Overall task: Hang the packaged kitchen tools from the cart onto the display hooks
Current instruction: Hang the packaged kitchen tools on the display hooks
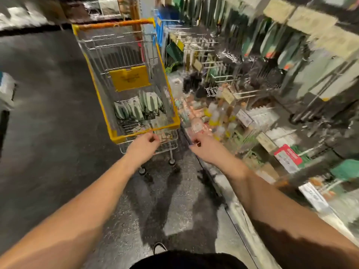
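Left hand: the left hand [143, 141] is stretched out at the near end of the cart, fingers curled in loosely; it seems to hold nothing, and motion blur hides whether it touches the rim.
Right hand: the right hand [204, 145] reaches forward just right of the cart, toward the low shelves, fingers curled; a small dark spot shows at the fingertips, but I cannot tell whether anything is pinched there.
Cart: the cart [144, 131], wire with yellow trim and an orange handle at its far end, stands in the aisle left of the display, its near rim just beyond the left hand.
Packaged kitchen tools: the packaged kitchen tools [136, 109], green and white cards, lie in a heap in the near half of the cart's basket, under a yellow flap [129, 78].
Display hooks: the display hooks [223, 76] jut from the racking to the right and farther off; several look bare, others carry dark or green goods, all smeared by blur.
Progress: judging by the heap in the basket and neither hand clearly carrying a pack, most of the hanging is left to do; how many packs already hang cannot be read.
Next: likely take a pack from the heap and carry it right to a bare hook.
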The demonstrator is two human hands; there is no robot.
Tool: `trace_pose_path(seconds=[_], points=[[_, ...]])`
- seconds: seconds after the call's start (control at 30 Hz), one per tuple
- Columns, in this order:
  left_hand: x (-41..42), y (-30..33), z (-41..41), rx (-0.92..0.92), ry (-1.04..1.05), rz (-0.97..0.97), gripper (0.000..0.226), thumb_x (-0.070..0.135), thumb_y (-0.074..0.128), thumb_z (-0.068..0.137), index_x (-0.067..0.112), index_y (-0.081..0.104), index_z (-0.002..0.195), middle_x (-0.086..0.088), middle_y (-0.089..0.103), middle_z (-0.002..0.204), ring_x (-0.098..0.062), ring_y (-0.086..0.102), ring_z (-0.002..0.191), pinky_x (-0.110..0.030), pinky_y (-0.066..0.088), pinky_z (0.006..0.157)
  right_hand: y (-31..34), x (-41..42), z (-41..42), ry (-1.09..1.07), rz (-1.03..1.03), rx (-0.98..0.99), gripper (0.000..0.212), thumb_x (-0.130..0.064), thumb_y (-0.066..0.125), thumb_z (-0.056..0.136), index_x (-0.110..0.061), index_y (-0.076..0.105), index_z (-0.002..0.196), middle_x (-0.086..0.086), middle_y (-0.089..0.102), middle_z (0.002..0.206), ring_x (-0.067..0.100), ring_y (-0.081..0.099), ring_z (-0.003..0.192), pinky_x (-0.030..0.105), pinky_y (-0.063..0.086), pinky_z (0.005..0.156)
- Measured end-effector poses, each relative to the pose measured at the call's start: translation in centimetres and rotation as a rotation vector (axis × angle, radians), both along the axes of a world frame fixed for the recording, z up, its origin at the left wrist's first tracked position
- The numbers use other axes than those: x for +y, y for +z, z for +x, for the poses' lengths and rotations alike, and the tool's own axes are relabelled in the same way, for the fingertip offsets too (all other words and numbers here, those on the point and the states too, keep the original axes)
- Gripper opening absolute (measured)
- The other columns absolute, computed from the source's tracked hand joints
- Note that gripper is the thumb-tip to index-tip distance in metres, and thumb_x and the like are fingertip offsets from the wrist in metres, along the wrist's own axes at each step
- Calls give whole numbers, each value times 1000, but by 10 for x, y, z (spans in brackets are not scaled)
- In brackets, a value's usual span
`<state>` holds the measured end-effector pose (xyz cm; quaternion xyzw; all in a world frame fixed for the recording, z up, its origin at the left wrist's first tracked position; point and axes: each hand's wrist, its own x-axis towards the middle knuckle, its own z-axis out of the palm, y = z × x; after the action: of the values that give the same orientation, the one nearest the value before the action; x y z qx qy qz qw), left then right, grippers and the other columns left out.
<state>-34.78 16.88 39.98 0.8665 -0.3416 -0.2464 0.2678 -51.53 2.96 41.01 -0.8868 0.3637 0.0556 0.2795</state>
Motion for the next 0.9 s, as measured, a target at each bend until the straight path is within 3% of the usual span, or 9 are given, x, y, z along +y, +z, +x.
trace_pose_path(seconds=[0.07,0.17,0.2,0.3,0.43,0.53,0.7,0.77,0.9], points=[[3,-18,34,27,8,56,27,30,47,102,10,65,104,-11,68,104,-30,62,99,-36,42,78,-16,3,32,3,32,20,30,-27,52,98,-12,66,121,7,66,120,25,60,109,27,42,83],[-1,-42,78,70,39,128,22,29,48,101,15,59,88,-2,61,78,-26,60,80,-33,37,64,-40,-2,76,-121,121,-42,39,-17,34,103,-16,72,95,0,65,87,18,61,86,29,47,81],[-5,-49,91,93,52,139,19,29,48,100,18,59,88,0,60,76,-23,58,75,-32,37,62,-50,-8,90,-121,195,-12,36,-21,37,103,-16,71,93,0,63,84,19,60,83,29,43,76],[-23,-69,129,173,112,154,18,29,48,101,20,64,99,1,64,78,-18,57,69,-31,40,61,-85,-32,135,14,138,65,20,-37,53,94,-23,67,98,2,67,96,23,64,95,28,39,73],[-63,-92,184,247,178,157,24,25,48,102,8,66,105,-14,68,100,-30,62,90,-31,37,67,-114,-67,201,77,179,95,16,-34,53,96,-22,64,95,4,64,96,25,64,99,27,35,71],[-95,-114,231,287,197,181,22,21,49,101,13,69,105,-7,68,103,-22,60,90,-30,40,68,-139,-103,255,58,242,124,27,-34,54,97,-18,65,115,5,67,116,25,62,106,30,43,77],[-136,-166,300,545,382,226,14,17,56,96,12,68,96,-12,71,92,-23,61,77,-36,46,70,-176,-150,332,106,308,264,39,-31,52,98,-14,59,133,8,64,128,25,61,112,30,46,87],[-149,-187,321,619,441,233,10,17,58,95,16,65,88,-14,72,94,-25,61,77,-39,49,69,-193,-164,355,135,337,342,39,-29,50,97,-14,59,132,10,66,124,27,63,107,33,49,87],[-169,-223,345,841,702,262,6,9,59,93,5,63,95,-9,64,81,-21,57,64,-29,46,56,-228,-179,387,147,353,435,33,-27,49,98,-11,60,124,11,66,118,23,61,98,30,46,80]])
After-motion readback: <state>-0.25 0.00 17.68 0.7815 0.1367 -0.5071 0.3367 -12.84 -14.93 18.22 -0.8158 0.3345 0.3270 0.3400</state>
